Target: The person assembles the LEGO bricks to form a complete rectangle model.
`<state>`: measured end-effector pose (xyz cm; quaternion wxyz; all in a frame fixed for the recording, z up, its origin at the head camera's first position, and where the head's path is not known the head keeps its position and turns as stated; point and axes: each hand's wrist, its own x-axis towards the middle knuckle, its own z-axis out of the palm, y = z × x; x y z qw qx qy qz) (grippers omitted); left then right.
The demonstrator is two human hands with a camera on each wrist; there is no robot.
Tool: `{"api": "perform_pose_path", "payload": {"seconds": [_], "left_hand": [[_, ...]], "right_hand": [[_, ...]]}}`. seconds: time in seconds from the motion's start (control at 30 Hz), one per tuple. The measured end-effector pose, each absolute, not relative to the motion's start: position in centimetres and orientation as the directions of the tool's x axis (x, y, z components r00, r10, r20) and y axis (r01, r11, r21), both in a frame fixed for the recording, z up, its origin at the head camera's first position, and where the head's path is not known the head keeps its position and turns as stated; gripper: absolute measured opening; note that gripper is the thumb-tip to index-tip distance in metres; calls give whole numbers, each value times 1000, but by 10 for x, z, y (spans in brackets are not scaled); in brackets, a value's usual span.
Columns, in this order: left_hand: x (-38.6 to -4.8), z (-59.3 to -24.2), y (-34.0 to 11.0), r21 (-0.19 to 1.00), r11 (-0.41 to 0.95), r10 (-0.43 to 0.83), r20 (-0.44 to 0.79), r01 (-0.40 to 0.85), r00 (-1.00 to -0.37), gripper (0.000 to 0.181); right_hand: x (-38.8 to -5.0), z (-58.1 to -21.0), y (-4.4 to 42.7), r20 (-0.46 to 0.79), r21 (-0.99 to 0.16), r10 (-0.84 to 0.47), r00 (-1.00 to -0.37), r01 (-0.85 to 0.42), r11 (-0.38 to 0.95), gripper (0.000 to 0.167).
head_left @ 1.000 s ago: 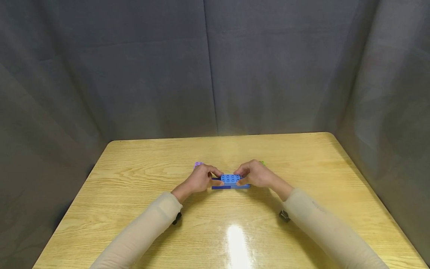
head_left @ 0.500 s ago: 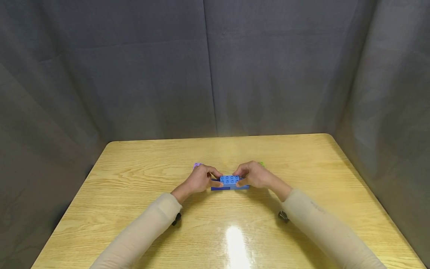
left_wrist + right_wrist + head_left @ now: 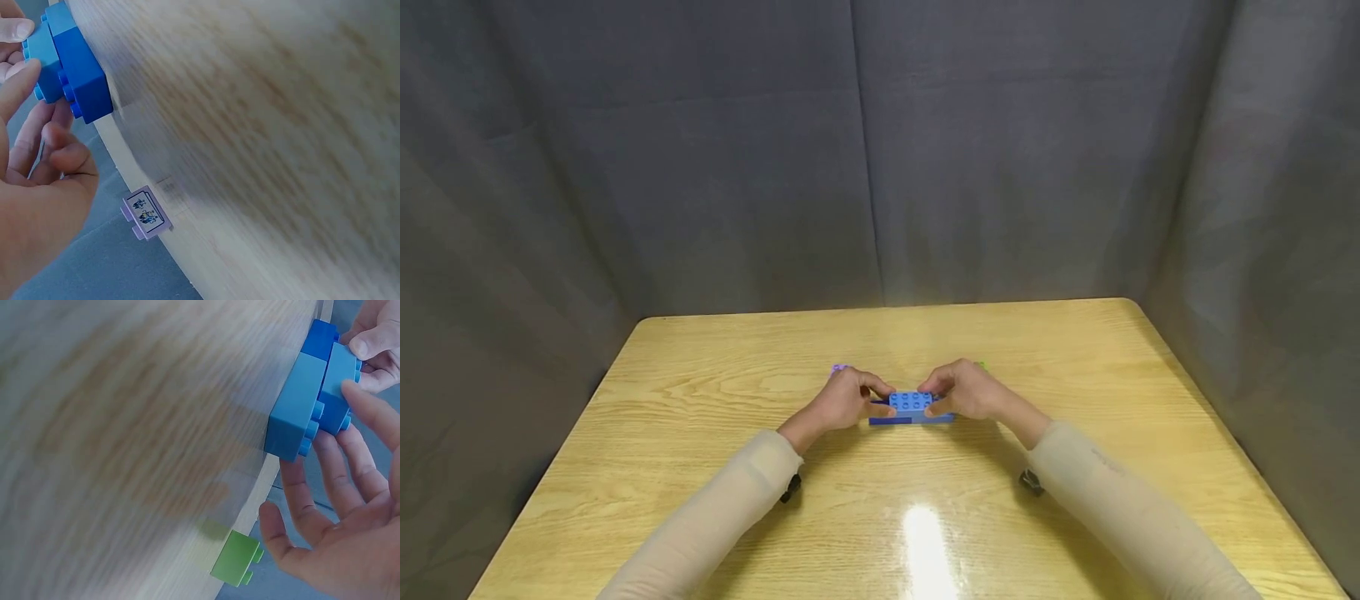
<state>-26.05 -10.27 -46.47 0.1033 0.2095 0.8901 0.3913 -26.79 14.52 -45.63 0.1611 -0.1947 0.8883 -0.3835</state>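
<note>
A light blue toy building brick (image 3: 911,402) with studs on top lies across two lower bricks on the table. Of these, the dark blue brick (image 3: 89,81) is on the left and the medium blue brick (image 3: 295,403) on the right, end to end. My left hand (image 3: 842,398) pinches the top brick's left end between thumb and fingers. At its right end, my right hand (image 3: 972,390) grips it the same way. Whether the top brick is fully seated on the studs below, I cannot tell.
A purple brick (image 3: 147,212) with a printed picture stands beyond my left hand. Past my right hand is a small green brick (image 3: 235,557). The wooden table (image 3: 737,350) ends at grey curtains (image 3: 760,167) behind and on both sides.
Both hands keep their hold on the top brick with hardly any movement. The brick sits very slightly lower against the two beneath it, and the whole view has shifted a little.
</note>
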Motion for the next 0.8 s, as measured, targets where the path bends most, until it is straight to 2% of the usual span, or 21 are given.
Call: {"api": "perform_pose_path", "payload": {"seconds": [0.5,0.8], "left_hand": [[-259,-467,-102,737,618,450,-44,275,-892,26],[-260,-469,-101,740,611,473,-54,283,-879,36]], "right_hand": [[-270,-458,145,-132,-718,-487,-863,-255,647,29],[-272,-455,154,-116,-737,-493,-862,-258,624,39]]}}
